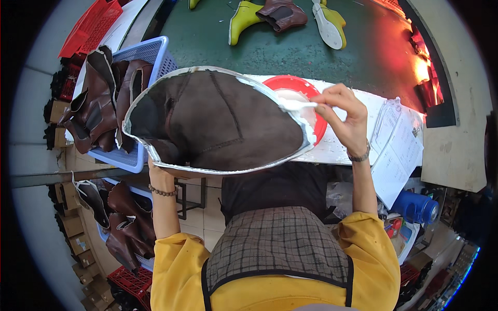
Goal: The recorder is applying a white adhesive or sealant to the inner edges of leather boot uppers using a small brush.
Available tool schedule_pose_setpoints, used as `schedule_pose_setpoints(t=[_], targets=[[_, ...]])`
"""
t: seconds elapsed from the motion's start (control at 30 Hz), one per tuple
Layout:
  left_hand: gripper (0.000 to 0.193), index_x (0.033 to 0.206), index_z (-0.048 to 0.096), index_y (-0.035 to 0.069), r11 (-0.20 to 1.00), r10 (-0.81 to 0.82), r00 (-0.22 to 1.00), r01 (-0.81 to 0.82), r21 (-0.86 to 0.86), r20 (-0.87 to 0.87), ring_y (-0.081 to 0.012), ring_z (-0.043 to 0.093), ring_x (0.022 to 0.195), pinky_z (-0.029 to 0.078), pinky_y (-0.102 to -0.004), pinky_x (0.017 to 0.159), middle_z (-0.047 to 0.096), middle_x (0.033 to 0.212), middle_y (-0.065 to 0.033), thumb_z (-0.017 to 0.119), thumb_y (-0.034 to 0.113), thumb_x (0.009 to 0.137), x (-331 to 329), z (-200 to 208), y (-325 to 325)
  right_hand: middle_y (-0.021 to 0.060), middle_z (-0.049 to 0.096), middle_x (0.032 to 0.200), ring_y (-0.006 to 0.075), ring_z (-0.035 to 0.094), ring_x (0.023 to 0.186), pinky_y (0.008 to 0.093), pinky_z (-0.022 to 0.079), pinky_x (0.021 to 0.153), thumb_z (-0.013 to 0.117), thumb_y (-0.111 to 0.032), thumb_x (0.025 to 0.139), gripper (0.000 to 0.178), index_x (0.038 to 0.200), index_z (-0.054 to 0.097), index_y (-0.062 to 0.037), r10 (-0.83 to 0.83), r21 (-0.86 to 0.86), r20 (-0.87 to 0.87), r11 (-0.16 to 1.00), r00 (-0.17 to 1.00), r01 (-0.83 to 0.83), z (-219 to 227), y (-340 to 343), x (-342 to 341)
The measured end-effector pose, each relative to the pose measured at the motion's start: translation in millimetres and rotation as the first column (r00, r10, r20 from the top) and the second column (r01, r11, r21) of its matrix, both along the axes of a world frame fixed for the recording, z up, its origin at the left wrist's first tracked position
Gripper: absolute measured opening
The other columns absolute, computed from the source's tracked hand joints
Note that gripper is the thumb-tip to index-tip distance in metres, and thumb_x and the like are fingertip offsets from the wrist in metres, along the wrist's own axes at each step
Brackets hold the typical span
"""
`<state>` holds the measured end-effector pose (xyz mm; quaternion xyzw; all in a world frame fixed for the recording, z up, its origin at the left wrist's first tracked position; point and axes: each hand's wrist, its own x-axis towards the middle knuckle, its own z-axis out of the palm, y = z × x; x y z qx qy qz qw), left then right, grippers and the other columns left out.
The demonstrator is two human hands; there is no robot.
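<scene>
Pinching a thin white tool (302, 105) between thumb and bent fingers, the right hand (343, 111) is nearly closed, and the tool's far end meets the pale, smeared rim of a large brown boot upper (207, 129). That upper lies left of the right hand, its dark inside facing up. The left hand (160, 169) is mostly hidden under the upper's near left edge, so I cannot tell how its fingers stand. Just behind the tool, partly covered by the upper, sits a red bowl (290, 82) with white paste inside. Beneath the bowl and the right hand is a white board (337, 153); papers (395, 153) lie to that hand's right. Left of the left hand, a blue basket (134, 164) holds more brown uppers (98, 116). Well beyond both hands, on a green table (207, 49), are yellow boots (241, 20) and a brown boot (282, 15).
</scene>
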<state>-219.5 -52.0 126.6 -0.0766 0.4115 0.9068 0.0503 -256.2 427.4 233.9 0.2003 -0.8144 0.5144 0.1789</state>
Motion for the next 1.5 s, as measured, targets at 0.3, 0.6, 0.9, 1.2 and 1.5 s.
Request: schedule_pose_setpoints(t=[0.3,0.6,0.9,1.2,1.5], targets=[[0.016,0.074,0.066,-0.002,0.956,0.065,0.992,-0.033,-0.291,0.104,-0.0237,0.064,0.056,0.049,-0.0304,0.050,0.069,0.072,-0.0137,0.061,-0.008,0.060,2,83,53,0.0005,0.070,0.085,0.0194,0.062,0.081,0.0402,0.039,0.089,0.079,-0.019,0.083,0.008,0.087,0.079,-0.0122,-0.153,0.544,-0.202,0.804,0.967,0.241,-28,10,-16],[0.029,0.080,0.067,-0.015,0.871,-0.289,0.930,0.354,-0.340,0.228,-0.0221,0.049,0.038,0.036,-0.0305,0.036,0.062,0.062,-0.0188,0.060,-0.006,0.054,-3,93,71,-0.0023,0.068,0.087,0.0151,0.064,0.083,0.0367,0.038,0.087,0.083,-0.013,0.081,0.014,0.095,0.081,-0.0145,-0.162,0.334,-0.094,0.924,0.982,0.185,7,11,-11],[0.020,0.069,0.067,-0.016,0.947,-0.214,0.960,0.249,-0.201,0.180,-0.0269,0.052,0.038,0.039,-0.0325,0.036,0.060,0.057,-0.0233,0.058,-0.007,0.053,2,100,95,-0.0007,0.070,0.088,0.0127,0.063,0.084,0.0323,0.034,0.086,0.083,-0.009,0.080,0.018,0.097,0.082,-0.0142,-0.014,0.170,-0.190,0.984,0.982,0.047,11,-2,-16],[0.019,0.069,0.065,-0.018,0.821,-0.476,0.782,0.559,-0.116,0.403,-0.0279,0.052,0.037,0.041,-0.0341,0.035,0.062,0.059,-0.0252,0.060,-0.011,0.051,-2,113,125,-0.0036,0.069,0.084,0.0085,0.056,0.073,0.0305,0.030,0.079,0.083,-0.013,0.082,0.015,0.096,0.082,-0.0155,0.147,0.265,-0.220,0.960,0.964,-0.086,39,-3,-38],[0.047,0.109,0.062,-0.009,0.630,-0.695,0.566,0.777,-0.005,0.443,-0.0185,0.049,0.043,0.035,-0.0302,0.037,0.059,0.069,-0.0127,0.055,-0.016,0.063,-6,108,141,-0.0024,0.067,0.087,0.0114,0.058,0.081,0.0321,0.033,0.087,0.084,-0.011,0.080,0.017,0.096,0.083,-0.0148,0.359,0.413,-0.189,0.874,0.914,-0.258,53,-12,-64]])
